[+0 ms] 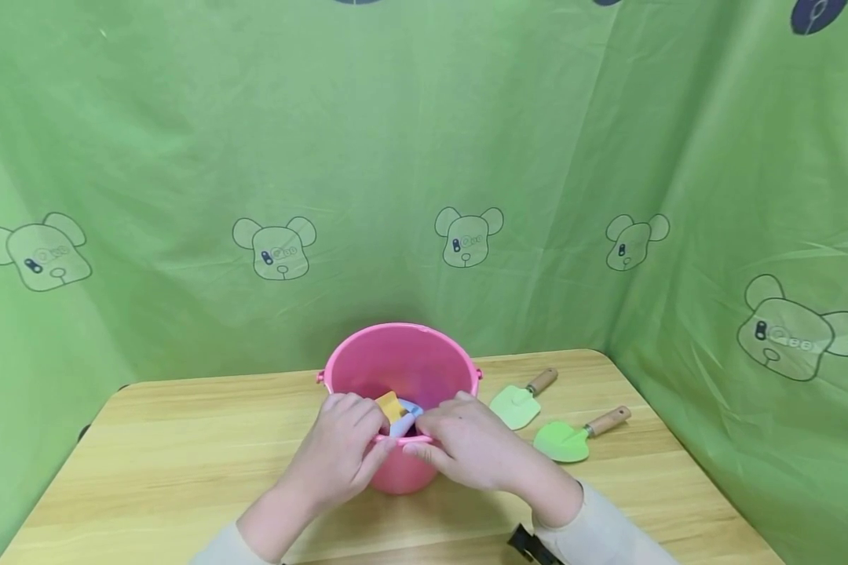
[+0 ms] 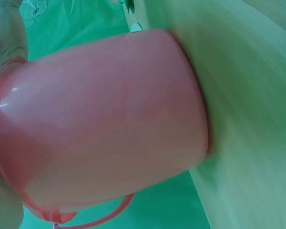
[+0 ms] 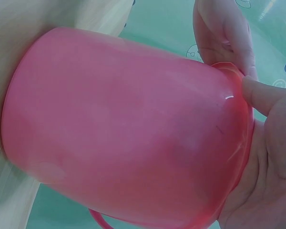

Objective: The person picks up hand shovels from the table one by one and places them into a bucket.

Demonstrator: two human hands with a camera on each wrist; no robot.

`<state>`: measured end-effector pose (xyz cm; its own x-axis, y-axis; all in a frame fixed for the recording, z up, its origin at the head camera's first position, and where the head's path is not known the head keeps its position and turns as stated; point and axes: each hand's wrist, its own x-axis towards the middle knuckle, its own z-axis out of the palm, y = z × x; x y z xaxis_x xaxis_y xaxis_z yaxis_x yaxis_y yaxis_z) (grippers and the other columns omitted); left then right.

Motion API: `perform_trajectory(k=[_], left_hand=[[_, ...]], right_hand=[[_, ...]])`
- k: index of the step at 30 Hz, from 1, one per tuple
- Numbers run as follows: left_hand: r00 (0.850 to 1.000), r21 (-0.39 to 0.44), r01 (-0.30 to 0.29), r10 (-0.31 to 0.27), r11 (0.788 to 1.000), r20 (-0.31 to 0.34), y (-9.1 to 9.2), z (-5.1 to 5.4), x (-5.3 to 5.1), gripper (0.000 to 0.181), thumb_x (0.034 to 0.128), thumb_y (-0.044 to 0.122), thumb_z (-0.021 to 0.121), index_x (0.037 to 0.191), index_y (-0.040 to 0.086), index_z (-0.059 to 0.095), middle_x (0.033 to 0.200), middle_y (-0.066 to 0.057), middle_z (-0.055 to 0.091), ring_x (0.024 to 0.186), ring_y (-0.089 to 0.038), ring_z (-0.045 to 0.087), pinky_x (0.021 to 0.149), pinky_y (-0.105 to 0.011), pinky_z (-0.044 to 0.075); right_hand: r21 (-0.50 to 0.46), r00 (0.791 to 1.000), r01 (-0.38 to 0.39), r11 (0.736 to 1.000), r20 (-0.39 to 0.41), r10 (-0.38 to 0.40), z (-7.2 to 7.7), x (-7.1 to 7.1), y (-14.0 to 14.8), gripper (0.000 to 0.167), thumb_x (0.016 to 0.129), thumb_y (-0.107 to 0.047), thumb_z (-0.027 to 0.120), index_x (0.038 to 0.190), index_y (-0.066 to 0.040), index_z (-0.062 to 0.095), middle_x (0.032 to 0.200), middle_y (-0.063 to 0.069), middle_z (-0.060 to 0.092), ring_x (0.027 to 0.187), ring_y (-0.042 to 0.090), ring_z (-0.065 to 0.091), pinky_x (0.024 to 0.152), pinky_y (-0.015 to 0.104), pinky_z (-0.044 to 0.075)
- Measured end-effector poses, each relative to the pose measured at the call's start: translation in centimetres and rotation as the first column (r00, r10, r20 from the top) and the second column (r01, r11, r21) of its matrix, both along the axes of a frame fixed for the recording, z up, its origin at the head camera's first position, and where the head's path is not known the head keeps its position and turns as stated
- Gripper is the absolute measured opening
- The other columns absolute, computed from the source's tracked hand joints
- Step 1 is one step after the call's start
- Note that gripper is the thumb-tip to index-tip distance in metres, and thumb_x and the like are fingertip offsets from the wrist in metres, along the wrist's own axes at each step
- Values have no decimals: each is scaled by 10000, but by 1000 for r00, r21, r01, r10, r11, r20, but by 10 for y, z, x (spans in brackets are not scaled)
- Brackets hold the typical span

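My left hand holds the edge of the pink bucket at seven o'clock and my right hand holds it at five o'clock, thumbs outside and fingers curled over. The bucket stands on the wooden table at twelve o'clock from me, with a yellow thing and a pale blue thing inside. A pale green shovel and a bright green shovel lie near it toward three o'clock.

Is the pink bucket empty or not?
Not empty: a yellow piece and a pale blue piece show inside the bucket. How full, cannot tell.
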<state>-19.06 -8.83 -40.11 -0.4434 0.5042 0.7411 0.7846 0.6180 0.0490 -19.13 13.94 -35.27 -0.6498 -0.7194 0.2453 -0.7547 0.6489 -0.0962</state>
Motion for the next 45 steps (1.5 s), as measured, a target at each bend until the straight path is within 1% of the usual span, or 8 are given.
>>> perform_trajectory(k=[7,12,18,28,34,37,41,45], left_hand=[[999,-68,35,-35,997,2,-5,6,1,314,1053,394,449,849,186,567,786,94,505,751,-108,432,783,-310,351],[999,-76,28,-27,997,19,-7,7,1,340,1053,432,434,832,198,546,764,107,472,729,-97,397,760,-298,325],[999,-85,32,-32,996,9,-7,7,1,340,1053,429,434,829,190,524,762,101,454,723,-100,392,749,-294,312],[1000,-108,21,-18,994,26,-7,10,2,420,1066,476,347,831,166,505,761,78,421,731,-122,383,750,-311,300],[1000,-98,26,-25,995,13,-8,9,1,426,1066,474,348,823,167,516,755,78,429,724,-122,384,743,-314,299],[1000,-98,28,-27,995,14,-8,8,1,405,1065,464,366,823,174,511,753,84,423,721,-117,380,742,-310,294],[999,-98,32,-28,995,37,-7,9,1,391,1058,463,394,819,174,504,753,86,418,727,-115,387,749,-312,298],[998,-90,32,-27,995,57,-5,10,1,411,1054,479,388,811,171,508,748,86,417,725,-115,386,745,-317,298]], right_hand=[[-12,1000,-18,1000,-23,18,1,0,0,399,979,-445,606,685,-255,415,615,-150,351,575,39,329,665,275,311],[-17,999,-31,999,-16,31,1,-1,-1,385,988,-465,583,694,-264,438,624,-162,367,581,30,347,662,274,320],[-2,1000,-28,1000,-13,28,2,-1,-1,416,1005,-538,496,696,-267,430,623,-162,364,581,27,343,674,267,320],[-25,999,-40,999,0,40,1,0,0,357,994,-475,568,723,-264,470,651,-166,389,612,32,379,699,275,335],[-75,998,-39,996,53,43,1,-1,-2,273,995,-478,566,812,-276,573,694,-208,442,657,13,426,756,288,363],[-96,995,-39,995,91,47,3,-1,-1,265,986,-464,591,792,-285,568,696,-197,434,651,15,411,766,293,360],[-106,987,-42,994,151,58,10,-2,1,309,959,-439,648,714,-284,541,699,-153,413,638,32,383,714,268,377],[-85,976,-57,995,203,73,18,-5,1,286,942,-424,679,719,-265,597,713,-130,426,654,44,395,656,242,400]])
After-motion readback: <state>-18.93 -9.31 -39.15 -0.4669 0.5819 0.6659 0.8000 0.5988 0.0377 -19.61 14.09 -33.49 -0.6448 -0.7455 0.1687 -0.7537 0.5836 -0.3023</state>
